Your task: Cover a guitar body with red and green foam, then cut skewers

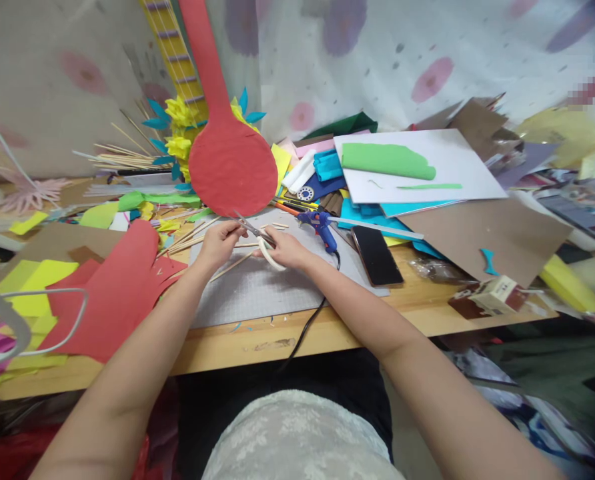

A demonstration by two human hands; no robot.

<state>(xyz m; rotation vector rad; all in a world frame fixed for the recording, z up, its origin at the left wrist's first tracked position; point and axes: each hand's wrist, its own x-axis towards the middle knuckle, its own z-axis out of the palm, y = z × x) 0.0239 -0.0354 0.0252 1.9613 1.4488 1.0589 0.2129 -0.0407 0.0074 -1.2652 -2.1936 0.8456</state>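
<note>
My right hand (285, 247) is closed on a pair of scissors (250, 227), whose pale handle loop (270, 257) hangs below the fingers. The blades point away and to the left, past the fingertips of my left hand (219, 243). That hand is closed in a pinch right beside the blades, and what it grips is too small to make out. Under both hands lies a grey cutting mat (257, 293) with thin wooden sticks (230, 268) on it. Just beyond the blades stands a red paper-covered round shape (232, 167) with a long neck.
Right of my hands lie a blue glue gun (322, 230), its cable running over the table edge, and a black phone (376, 255). A white board (417, 193) bears green paper (385, 161). Red sheets (107, 293) lie at left. A small carton (497, 295) stands near the right edge.
</note>
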